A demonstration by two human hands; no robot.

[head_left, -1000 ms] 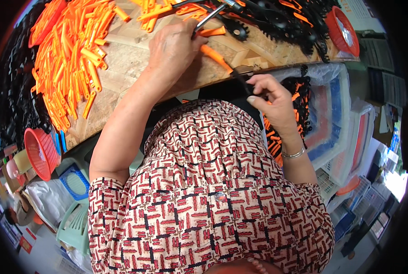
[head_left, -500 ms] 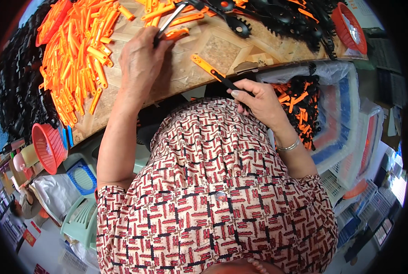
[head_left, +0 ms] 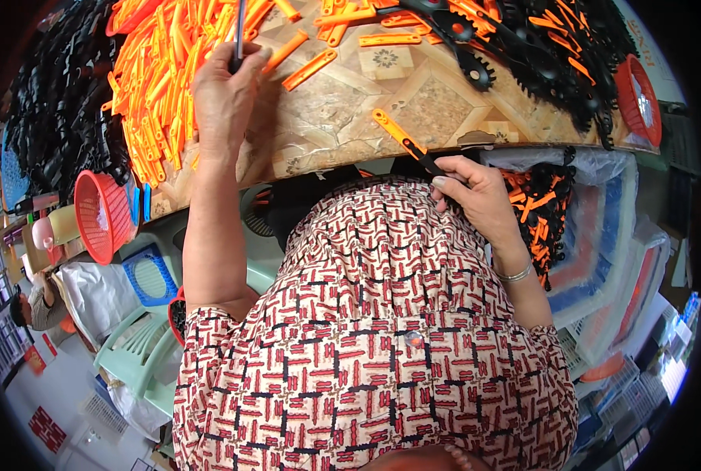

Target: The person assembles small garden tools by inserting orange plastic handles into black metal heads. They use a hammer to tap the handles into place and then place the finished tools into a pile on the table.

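At the table's near edge, your right hand pinches the black end of one orange-and-black strip tool, its orange end lying on the patterned tabletop. Your left hand, fist closed, grips a thin dark rod upright beside the orange strip pile. Black toothed parts far right; red basket below left.
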